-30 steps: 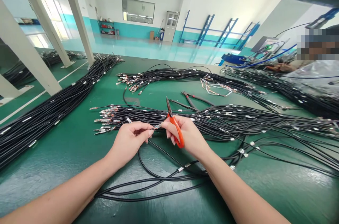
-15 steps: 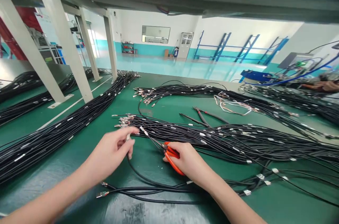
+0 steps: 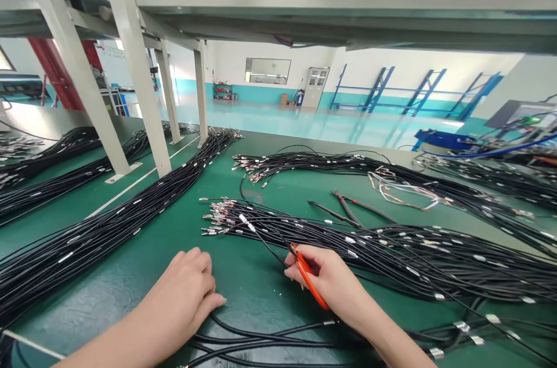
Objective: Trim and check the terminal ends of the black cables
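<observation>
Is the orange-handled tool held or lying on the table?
Held: the right hand closes around the orange-handled tool, hiding part of it.

The green tabletop (image 3: 122,263) is smooth, with a glossy sheen where light falls on it. Black cables (image 3: 278,346) at the front look jacketed in smooth plastic or rubber with a soft shine. The cable bundle (image 3: 331,234) behind ends in bright, bare metal connectors (image 3: 221,212). White labels (image 3: 462,327) look like slick paper or film. The orange-handled cutting tool (image 3: 311,284) has smooth plastic grips. The pale uprights (image 3: 145,107) appear to be painted metal; the floor (image 3: 274,121) is highly polished.
</observation>
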### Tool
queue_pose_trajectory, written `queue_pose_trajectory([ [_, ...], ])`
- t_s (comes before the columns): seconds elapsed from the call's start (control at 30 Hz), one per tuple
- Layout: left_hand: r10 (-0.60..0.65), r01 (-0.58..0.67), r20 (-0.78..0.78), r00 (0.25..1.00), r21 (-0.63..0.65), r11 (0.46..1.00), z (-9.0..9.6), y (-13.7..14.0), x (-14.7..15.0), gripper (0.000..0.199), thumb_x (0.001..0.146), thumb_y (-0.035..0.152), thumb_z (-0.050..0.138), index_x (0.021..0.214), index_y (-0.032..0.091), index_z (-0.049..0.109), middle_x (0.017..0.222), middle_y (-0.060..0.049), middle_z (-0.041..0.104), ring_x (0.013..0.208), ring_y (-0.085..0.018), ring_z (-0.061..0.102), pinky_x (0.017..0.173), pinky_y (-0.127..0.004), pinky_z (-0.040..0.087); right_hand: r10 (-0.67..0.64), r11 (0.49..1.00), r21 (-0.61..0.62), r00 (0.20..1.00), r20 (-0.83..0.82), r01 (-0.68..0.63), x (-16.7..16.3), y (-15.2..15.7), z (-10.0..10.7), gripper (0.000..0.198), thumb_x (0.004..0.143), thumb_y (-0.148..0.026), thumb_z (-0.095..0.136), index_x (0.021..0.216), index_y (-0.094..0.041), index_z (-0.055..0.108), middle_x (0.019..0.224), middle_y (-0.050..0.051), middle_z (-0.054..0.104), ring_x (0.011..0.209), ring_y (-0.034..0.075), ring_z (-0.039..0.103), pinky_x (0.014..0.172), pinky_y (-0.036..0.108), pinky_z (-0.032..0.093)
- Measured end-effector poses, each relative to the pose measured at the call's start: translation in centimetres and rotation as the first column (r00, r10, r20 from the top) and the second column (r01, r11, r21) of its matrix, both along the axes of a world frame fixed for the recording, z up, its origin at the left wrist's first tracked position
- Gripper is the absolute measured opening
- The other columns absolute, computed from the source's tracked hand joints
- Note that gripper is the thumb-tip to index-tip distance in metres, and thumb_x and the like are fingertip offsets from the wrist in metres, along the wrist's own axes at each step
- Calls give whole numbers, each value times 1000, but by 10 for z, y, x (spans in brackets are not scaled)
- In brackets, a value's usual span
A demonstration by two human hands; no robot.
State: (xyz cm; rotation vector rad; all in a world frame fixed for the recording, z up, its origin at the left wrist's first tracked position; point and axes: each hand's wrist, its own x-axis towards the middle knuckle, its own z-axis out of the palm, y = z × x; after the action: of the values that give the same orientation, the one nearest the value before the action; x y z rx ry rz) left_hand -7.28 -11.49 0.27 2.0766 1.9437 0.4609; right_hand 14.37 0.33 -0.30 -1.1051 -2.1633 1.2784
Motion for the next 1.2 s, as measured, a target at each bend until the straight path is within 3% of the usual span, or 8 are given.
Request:
queue_pose_trajectory([
  [0.1,96,-64,475,875,-82,995,9,31,4,21,76,34,53,78,17,65,79,-5,61,77,-20,53,70,-32,38,-16,999,30,1000,-21,17,-1,-1,2,15,68,-31,59,66,-16,57,62,-1,53,56,10,44,52,20,38],
  [0.2,292,-139,897,333,-260,956,7,63,17,29,72,40,59,81,13,64,85,-8,63,79,-18,56,71,-28,40,-55,996,69,998,-29,56,0,-2,1,16,68,-32,59,67,-16,56,60,-2,53,53,10,44,50,21,38],
  [0.27,317,-139,948,18,-311,940,3,78,29,28,68,39,64,78,12,64,86,-9,64,81,-16,57,71,-26,40,-77,991,107,997,-31,80,1,-1,0,16,69,-32,58,67,-16,57,61,-1,54,53,11,45,50,21,39],
  [0.37,292,-152,948,-126,-309,939,-2,90,47,23,64,34,69,74,13,65,83,-8,65,77,-14,58,66,-22,38,-107,979,169,994,-28,110,2,-1,-1,14,70,-30,56,67,-16,58,62,0,56,54,12,46,50,21,39],
  [0.67,299,-74,949,95,-293,953,-9,85,70,25,68,35,65,75,11,67,80,-9,67,74,-15,57,65,-25,35,-173,967,176,982,-69,183,2,2,-4,11,70,-25,52,65,-16,54,63,0,56,55,12,46,51,22,39],
  [0.87,179,-60,982,-61,-183,981,6,99,58,25,71,35,63,86,15,65,82,-6,66,74,-14,57,70,-26,40,-190,982,-21,969,-159,189,1,0,3,11,69,-27,55,66,-16,55,56,-2,52,49,10,45,48,21,37],
  [1.03,-1,100,953,304,-31,994,8,100,62,22,71,28,61,55,13,64,56,-3,60,55,-11,51,63,-24,41,-313,949,-137,890,-330,283,10,6,14,24,71,-40,58,71,-16,55,57,-2,53,45,8,44,40,19,35],
  [1.2,-16,139,788,615,-89,986,2,93,71,16,65,22,60,51,15,62,48,-1,59,48,-12,49,52,-24,38,-307,944,-240,866,-395,226,15,10,12,27,70,-41,61,73,-15,56,57,-2,54,43,6,44,37,16,35],
])
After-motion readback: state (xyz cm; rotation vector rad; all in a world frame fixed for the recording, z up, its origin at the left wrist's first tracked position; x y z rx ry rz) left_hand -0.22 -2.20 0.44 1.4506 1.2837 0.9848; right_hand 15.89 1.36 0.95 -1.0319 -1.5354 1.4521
